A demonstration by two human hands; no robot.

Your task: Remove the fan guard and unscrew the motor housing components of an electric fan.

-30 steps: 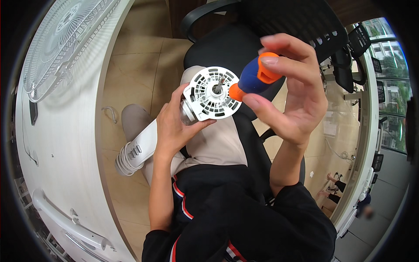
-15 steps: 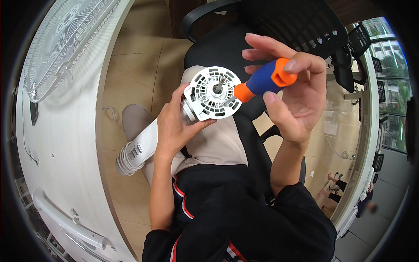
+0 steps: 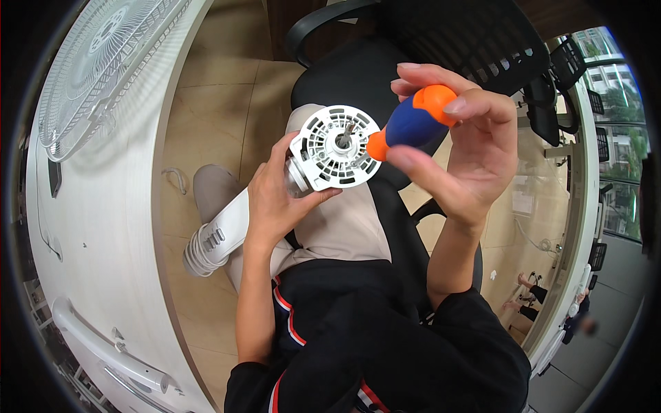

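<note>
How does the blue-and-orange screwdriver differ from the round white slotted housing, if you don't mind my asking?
The blue-and-orange screwdriver has a two-coloured handle, while the round white slotted housing has a plain white face. The screwdriver's handle is elongated; the housing's face is a broad disc pierced by slots. The screwdriver is in the right hand, the housing in the left hand. Both are hand-held.

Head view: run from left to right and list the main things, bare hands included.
White round wire fan guard, left hand, round white slotted plastic housing, blue-and-orange plastic-handled screwdriver, right hand, tall glass windows.
</note>
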